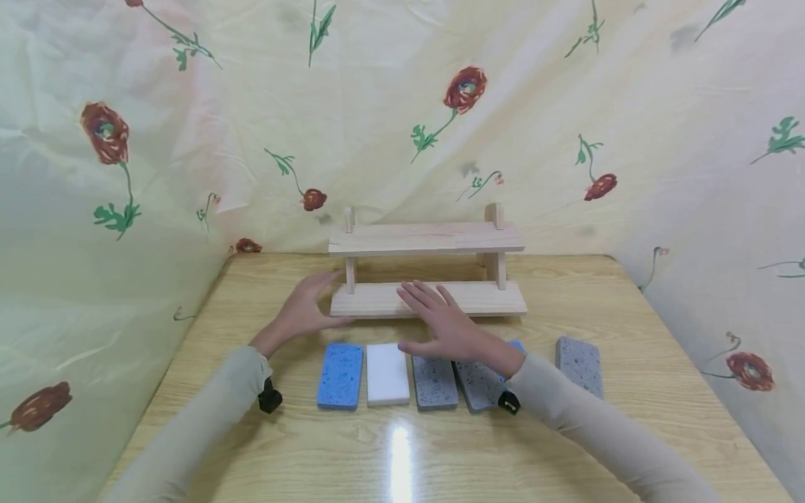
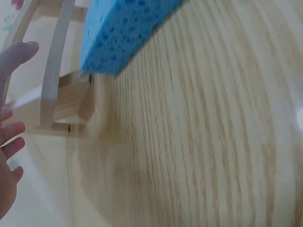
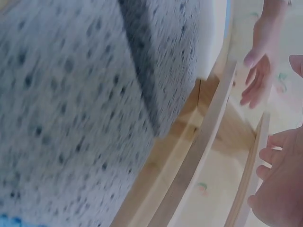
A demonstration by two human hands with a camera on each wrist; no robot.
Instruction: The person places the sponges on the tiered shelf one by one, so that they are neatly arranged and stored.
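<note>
A two-tier wooden rack (image 1: 428, 239) stands at the back of the table. My left hand (image 1: 305, 307) is spread beside the rack's left end, thumb apart from the fingers and holding nothing. The right hand (image 1: 448, 328) reaches over the lower board's front, its fingers extended and nothing in its grasp. In front of the rack lies a row of sponges: a blue sponge (image 1: 340, 376), a white sponge (image 1: 387, 374), a dark grey sponge (image 1: 435, 384) and a second grey sponge (image 1: 478, 386). My right wrist covers most of another blue sponge (image 1: 518, 346).
A separate grey sponge (image 1: 580, 367) lies at the right, partly behind my right sleeve. The wood-grain table (image 1: 314, 454) meets a flower-patterned cloth (image 1: 390, 126) at the back and sides. Both wrists wear small black devices.
</note>
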